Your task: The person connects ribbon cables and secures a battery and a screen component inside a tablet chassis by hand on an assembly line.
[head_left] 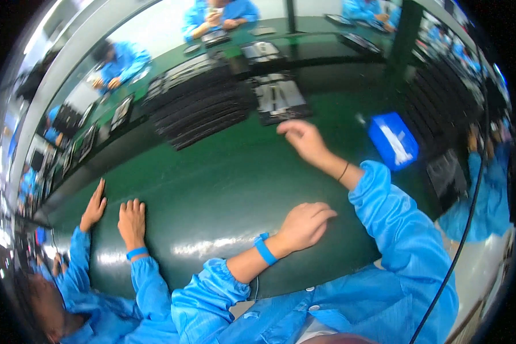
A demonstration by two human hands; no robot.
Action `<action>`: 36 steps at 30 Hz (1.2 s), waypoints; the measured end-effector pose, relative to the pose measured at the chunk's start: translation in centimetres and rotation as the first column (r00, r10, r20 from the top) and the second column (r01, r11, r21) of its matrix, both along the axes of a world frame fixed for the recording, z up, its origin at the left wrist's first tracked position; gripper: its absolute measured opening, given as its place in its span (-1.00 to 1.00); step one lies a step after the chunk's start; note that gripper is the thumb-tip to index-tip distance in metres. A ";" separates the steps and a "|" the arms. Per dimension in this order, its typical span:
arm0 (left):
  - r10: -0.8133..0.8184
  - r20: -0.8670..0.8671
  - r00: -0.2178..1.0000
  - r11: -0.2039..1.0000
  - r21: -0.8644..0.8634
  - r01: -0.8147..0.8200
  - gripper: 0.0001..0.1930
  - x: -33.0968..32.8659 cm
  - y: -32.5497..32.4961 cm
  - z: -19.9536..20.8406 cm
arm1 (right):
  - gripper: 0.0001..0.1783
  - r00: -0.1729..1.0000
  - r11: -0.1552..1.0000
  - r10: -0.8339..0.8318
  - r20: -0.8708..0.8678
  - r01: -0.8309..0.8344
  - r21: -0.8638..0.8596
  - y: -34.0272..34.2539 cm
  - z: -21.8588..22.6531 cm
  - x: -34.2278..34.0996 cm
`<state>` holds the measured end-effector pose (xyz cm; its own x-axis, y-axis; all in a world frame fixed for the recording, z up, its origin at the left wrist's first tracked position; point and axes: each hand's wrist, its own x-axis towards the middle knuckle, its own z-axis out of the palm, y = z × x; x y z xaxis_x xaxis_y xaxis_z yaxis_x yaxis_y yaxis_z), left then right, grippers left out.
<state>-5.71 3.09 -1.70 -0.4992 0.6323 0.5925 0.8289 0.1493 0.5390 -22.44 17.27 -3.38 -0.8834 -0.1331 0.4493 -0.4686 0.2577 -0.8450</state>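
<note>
My left hand (308,227), with a blue wristband (265,249), is held over the green table (223,195) near its front edge. Its fingers are loosely bent and apart, with nothing visible in them. Farther out, my right hand (308,143), a thin dark band at its wrist, reaches to the near edge of a black tray (302,112) carrying flat grey and pale parts. Index finger and thumb stand a little apart, and I see nothing between them. Whether the fingertips touch the tray cannot be told.
A stack of black trays (203,109) stands far left of my right hand. To the right are a blue bin (393,140) and more stacked black trays (441,94). A co-worker's hands (133,222) rest on the table at left. A dark cable (469,223) hangs at right.
</note>
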 end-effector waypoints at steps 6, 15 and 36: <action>0.020 0.088 0.996 0.976 -0.220 0.000 -0.77 -0.3 -0.5 -0.4 | -0.79 0.823 0.871 0.473 0.315 -0.490 -0.030 1.1 2.9 12.5; 0.019 0.086 0.996 0.952 -0.307 0.008 -0.81 -0.2 -0.1 0.2 | -0.69 0.815 0.817 0.569 0.106 -0.575 0.034 1.8 2.0 15.5; -0.006 0.112 0.994 0.945 -0.323 0.043 -0.74 -0.5 -1.5 0.4 | -0.71 0.845 0.845 0.535 -0.002 -0.535 -0.015 -0.9 0.3 14.9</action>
<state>-6.18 1.60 -1.28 -0.5307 0.7941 0.2962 0.7740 0.3116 0.5513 -7.51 16.34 -3.11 -0.6780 -0.5788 0.4530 -0.5286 -0.0443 -0.8477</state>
